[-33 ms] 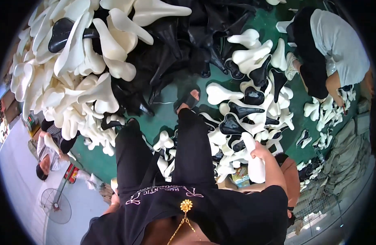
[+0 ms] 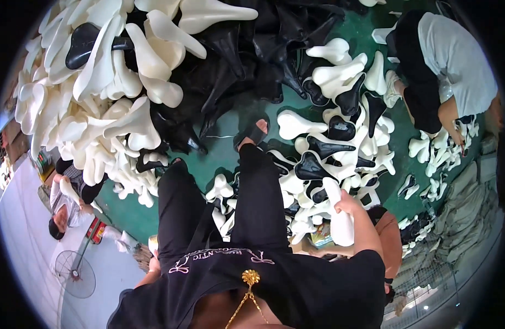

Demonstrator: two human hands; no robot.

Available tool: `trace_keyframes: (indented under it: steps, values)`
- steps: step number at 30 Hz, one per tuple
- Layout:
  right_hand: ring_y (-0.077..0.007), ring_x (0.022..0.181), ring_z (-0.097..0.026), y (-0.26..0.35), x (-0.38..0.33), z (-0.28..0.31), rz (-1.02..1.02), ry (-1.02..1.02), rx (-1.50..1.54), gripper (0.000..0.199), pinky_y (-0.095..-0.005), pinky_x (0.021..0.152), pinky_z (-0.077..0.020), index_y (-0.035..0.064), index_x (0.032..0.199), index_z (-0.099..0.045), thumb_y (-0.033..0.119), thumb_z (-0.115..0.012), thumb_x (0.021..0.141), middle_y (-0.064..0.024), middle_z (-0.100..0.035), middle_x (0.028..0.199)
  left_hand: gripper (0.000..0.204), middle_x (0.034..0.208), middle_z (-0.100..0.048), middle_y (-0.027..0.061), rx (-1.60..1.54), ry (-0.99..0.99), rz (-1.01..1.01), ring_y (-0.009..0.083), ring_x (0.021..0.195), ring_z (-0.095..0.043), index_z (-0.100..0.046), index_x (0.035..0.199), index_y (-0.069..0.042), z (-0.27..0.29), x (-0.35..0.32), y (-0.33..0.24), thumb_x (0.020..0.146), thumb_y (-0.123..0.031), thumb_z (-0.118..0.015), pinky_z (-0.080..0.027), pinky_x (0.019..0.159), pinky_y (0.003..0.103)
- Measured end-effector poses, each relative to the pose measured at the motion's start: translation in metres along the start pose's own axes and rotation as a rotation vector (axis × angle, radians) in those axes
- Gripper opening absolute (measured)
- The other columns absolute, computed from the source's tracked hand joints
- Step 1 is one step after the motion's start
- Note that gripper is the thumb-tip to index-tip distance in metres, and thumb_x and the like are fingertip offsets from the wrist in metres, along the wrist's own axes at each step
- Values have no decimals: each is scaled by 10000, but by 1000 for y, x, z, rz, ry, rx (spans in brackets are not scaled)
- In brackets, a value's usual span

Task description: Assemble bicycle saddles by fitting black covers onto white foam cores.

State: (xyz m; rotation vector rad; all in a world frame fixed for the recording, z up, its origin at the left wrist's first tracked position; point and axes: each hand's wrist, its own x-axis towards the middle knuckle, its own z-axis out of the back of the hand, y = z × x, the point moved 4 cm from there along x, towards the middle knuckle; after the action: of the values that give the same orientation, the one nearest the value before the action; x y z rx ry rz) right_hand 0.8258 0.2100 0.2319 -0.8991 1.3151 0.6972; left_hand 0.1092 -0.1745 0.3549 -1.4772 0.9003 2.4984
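Observation:
My right hand [image 2: 347, 203] is closed around a white foam bicycle saddle pad [image 2: 343, 229]. It grips the pad by its side, over the near edge of a heap of white pads and black saddle shells [image 2: 309, 166]. Low at the left, beside my hip, my left hand [image 2: 154, 264] is mostly hidden by my body and shirt. Its fingers are closed on a small pale object [image 2: 153, 244], too little of which shows to name it.
A tall pile of white saddle pads [image 2: 93, 134] rises at far left, beside a dark pile of black shells [image 2: 225, 52]. One person [image 2: 455, 60] bends over a smaller heap at right. Others sit at left and close on my right. A fan [image 2: 75, 275] stands lower left.
My right hand and the saddle pad have shifted very slightly to the left. My left hand looks unchanged.

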Motion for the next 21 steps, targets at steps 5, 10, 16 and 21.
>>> trace_keyframes:
  steps: [5, 10, 16, 21]
  values:
    - [-266, 773, -589, 36, -7, -20, 152, 19, 367, 695, -356, 657, -494, 3, 1162, -442, 32, -634, 495, -121, -586, 852, 844, 1047, -663, 211, 99, 1, 53, 300, 1024, -618, -621, 1091, 94, -4, -37, 4, 930, -650, -255, -431, 908, 368]
    - [-257, 906, -567, 42, -24, -39, 195, -10, 613, 825, -338, 778, -487, 26, 1266, -400, 27, -610, 469, -129, -564, 996, 1007, 1031, -613, 323, -302, 109, 6, 418, 1140, -533, -633, 1020, 111, 1, -16, -36, 860, -759, -151, -391, 954, 422]
    - [-233, 786, -587, 57, -51, -47, 97, 24, 557, 834, -310, 652, -505, 29, 1297, -373, 9, -610, 497, -123, -571, 959, 1010, 1036, -611, 324, -142, 158, -10, 422, 1140, -530, -633, 1023, 111, 15, 4, -45, 861, -755, -138, -389, 956, 425]
    - [-214, 752, -570, 88, -78, -55, 59, 34, 606, 841, -302, 595, -484, 27, 1305, -353, -12, -565, 492, -101, -540, 933, 1013, 1040, -609, 325, -1, 209, -63, 426, 1139, -527, -632, 1025, 110, 37, 27, -79, 863, -751, -125, -387, 959, 428]
